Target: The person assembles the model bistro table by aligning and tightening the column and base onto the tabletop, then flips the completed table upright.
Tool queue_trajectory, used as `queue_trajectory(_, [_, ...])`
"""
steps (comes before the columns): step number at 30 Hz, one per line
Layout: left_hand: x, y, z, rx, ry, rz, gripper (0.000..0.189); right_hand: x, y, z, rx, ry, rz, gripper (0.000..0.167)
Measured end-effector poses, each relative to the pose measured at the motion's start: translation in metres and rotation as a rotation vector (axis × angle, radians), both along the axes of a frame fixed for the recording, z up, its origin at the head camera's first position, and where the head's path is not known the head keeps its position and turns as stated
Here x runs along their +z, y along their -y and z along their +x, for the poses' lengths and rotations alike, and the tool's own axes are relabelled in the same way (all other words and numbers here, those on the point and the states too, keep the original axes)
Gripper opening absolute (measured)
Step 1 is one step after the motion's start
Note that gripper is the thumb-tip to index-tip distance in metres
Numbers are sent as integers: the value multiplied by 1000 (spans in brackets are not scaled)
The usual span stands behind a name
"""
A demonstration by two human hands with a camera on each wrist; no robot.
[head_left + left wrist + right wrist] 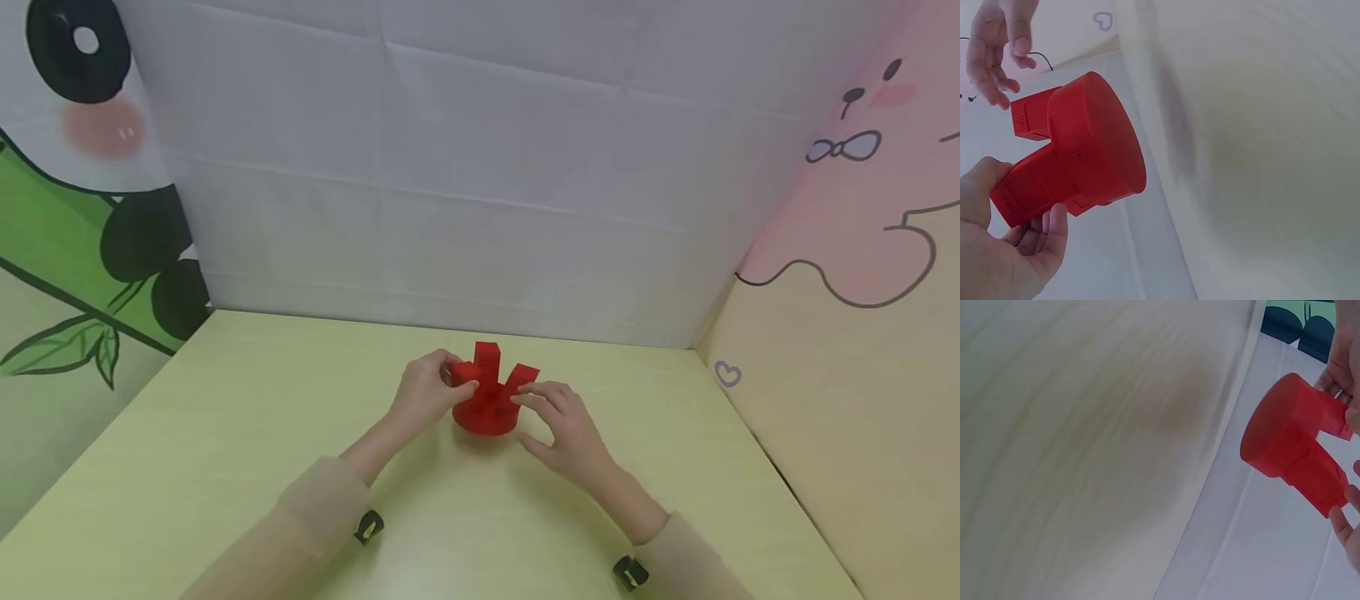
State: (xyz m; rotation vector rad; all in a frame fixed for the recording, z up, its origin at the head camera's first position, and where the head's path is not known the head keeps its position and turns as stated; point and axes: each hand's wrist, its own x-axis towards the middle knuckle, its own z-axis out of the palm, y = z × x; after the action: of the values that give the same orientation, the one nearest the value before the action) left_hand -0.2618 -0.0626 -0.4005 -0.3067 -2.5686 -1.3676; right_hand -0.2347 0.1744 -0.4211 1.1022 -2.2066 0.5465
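A red plastic piece (486, 417) has a round base and three blocky prongs standing up from it. Small raised numbers mark its sides in the left wrist view. My left hand (426, 385) grips the left prong, thumb on the near side and fingers behind. The piece is held over the table, its flat round underside (1119, 137) showing, with a shadow below. At the right prong (1319, 481), my right hand (567, 429) has its fingers loosely bent and spread, fingertips right at the prong's end. Its thumb stands apart from the piece.
The pale yellow table (225, 467) reaches back to a white cloth wall (480, 208). A panel with a panda drawing (142, 233) stands on the left, and one with a pink cartoon figure (847, 217) on the right. Dark wrist straps (368, 527) show below both forearms.
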Motion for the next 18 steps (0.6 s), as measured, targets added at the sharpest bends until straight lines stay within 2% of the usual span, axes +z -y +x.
queue_trajectory(4, [17,-3,4,36,-7,32,31,-1,8,1,-1,-67,42,53])
queue_trajectory(9, [33,-6,14,61,16,70,32,0,14,3,-6,-151,66,53])
queue_trajectory(14, [42,-8,22,74,57,93,32,4,18,5,10,-233,72,48])
queue_trajectory(18, [44,-9,26,79,90,112,30,5,19,6,35,-255,61,44])
